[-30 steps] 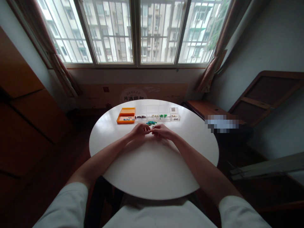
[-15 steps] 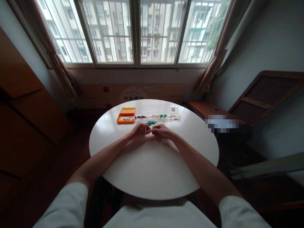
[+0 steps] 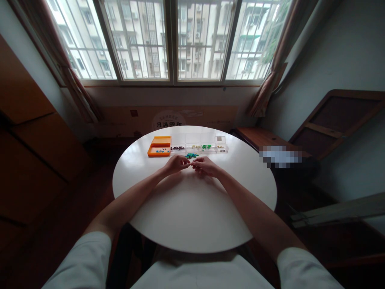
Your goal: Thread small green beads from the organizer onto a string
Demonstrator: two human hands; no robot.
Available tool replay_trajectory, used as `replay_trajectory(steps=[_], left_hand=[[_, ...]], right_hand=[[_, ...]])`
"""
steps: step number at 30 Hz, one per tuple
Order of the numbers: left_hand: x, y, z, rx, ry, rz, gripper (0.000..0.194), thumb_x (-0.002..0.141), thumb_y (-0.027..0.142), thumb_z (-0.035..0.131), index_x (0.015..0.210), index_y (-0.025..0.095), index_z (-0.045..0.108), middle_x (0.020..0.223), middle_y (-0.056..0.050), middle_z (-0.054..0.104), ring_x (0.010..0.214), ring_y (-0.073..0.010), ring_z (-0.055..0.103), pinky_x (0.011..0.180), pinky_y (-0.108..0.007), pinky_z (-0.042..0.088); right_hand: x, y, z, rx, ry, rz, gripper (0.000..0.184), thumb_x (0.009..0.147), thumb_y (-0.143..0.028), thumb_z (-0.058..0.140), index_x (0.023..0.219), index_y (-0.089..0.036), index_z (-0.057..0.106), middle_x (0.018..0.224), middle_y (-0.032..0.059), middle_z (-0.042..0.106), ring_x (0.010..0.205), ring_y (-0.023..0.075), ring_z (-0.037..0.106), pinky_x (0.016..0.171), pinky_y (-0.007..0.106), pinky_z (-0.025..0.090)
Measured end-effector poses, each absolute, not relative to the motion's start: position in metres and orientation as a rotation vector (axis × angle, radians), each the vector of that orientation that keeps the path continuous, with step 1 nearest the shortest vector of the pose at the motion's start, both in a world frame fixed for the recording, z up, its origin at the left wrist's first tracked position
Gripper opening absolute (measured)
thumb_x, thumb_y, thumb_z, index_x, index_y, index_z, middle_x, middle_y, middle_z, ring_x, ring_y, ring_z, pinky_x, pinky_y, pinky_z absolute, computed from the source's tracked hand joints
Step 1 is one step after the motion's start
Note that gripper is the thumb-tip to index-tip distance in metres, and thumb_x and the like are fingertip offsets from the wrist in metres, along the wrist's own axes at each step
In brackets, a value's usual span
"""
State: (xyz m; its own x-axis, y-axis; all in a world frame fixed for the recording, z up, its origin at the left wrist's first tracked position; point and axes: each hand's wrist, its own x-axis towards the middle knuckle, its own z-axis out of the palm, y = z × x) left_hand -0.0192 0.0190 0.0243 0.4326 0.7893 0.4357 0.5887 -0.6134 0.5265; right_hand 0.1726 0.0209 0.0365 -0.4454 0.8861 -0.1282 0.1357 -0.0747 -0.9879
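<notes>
My left hand (image 3: 177, 163) and my right hand (image 3: 205, 166) meet fingertip to fingertip above the white round table (image 3: 192, 212). Both are closed in a pinch; whatever lies between the fingers is too small to name. Just beyond the fingertips is a small pile of blue and green pieces (image 3: 191, 155). Behind my left hand stands an open orange box (image 3: 159, 155) with several little blue pieces (image 3: 163, 151) in it. Clear plastic boxes beside it hold dark brown pieces (image 3: 178, 148), cream pieces (image 3: 195, 147) and green pieces (image 3: 206, 147).
A small clear box (image 3: 220, 140) with its lid up stands at the right end of the row. Beyond the table are a printed cardboard panel (image 3: 204, 116) and a barred window (image 3: 173, 40). A brown wooden bench (image 3: 255, 136) is at the right.
My left hand has shifted very slightly up and away from the right fingertips. The boxes and the pile stay where they were.
</notes>
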Motion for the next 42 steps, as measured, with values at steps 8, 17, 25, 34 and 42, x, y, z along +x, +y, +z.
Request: replay_trajectory(steps=[8, 17, 25, 34, 42], left_hand=[[-0.0174, 0.0179, 0.0228, 2.407, 1.184, 0.961, 0.018, 0.076, 0.022, 0.06, 0.082, 0.013, 0.074, 0.065, -0.002, 0.066, 0.054, -0.0076, 0.055, 0.052, -0.017, 0.04], [-0.0174, 0.0178, 0.0223, 2.418, 1.182, 0.938, 0.019, 0.076, 0.023, 0.059, 0.083, 0.014, 0.074, 0.064, -0.002, 0.065, 0.053, -0.0073, 0.053, 0.051, -0.017, 0.039], [-0.0177, 0.0166, 0.0239, 2.435, 1.211, 0.921, 0.02, 0.078, 0.027, 0.058, 0.081, 0.014, 0.074, 0.064, -0.002, 0.065, 0.054, -0.0079, 0.053, 0.052, -0.017, 0.038], [-0.0173, 0.0159, 0.0233, 2.421, 1.231, 0.938, 0.022, 0.079, 0.03, 0.059, 0.08, 0.014, 0.073, 0.064, -0.002, 0.065, 0.055, -0.0085, 0.054, 0.053, -0.018, 0.039], [-0.0169, 0.0153, 0.0249, 2.408, 1.263, 0.945, 0.021, 0.078, 0.03, 0.06, 0.079, 0.014, 0.073, 0.064, -0.002, 0.065, 0.054, -0.0084, 0.054, 0.052, -0.018, 0.039]], right_hand=[[0.1729, 0.0199, 0.0374, -1.098, -1.59, 1.566, 0.018, 0.072, -0.027, 0.072, 0.071, -0.01, 0.066, 0.057, 0.0018, 0.06, 0.045, 0.006, 0.051, 0.037, 0.015, 0.036], [0.1741, 0.0248, 0.0314, -1.059, -1.626, 1.584, 0.025, 0.066, -0.032, 0.076, 0.072, -0.01, 0.067, 0.053, 0.0001, 0.058, 0.043, 0.0054, 0.048, 0.037, 0.016, 0.034], [0.1749, 0.0269, 0.029, -1.047, -1.664, 1.572, 0.024, 0.069, -0.032, 0.074, 0.072, -0.01, 0.067, 0.056, 0.0013, 0.06, 0.044, 0.0061, 0.049, 0.038, 0.016, 0.036], [0.1727, 0.0206, 0.0368, -1.086, -1.613, 1.567, 0.019, 0.069, -0.028, 0.074, 0.069, -0.01, 0.066, 0.055, 0.0013, 0.06, 0.044, 0.0063, 0.05, 0.037, 0.015, 0.036], [0.1728, 0.0203, 0.0372, -1.088, -1.532, 1.582, 0.017, 0.066, -0.025, 0.075, 0.07, -0.01, 0.067, 0.057, 0.002, 0.06, 0.048, 0.0066, 0.051, 0.037, 0.014, 0.035]])
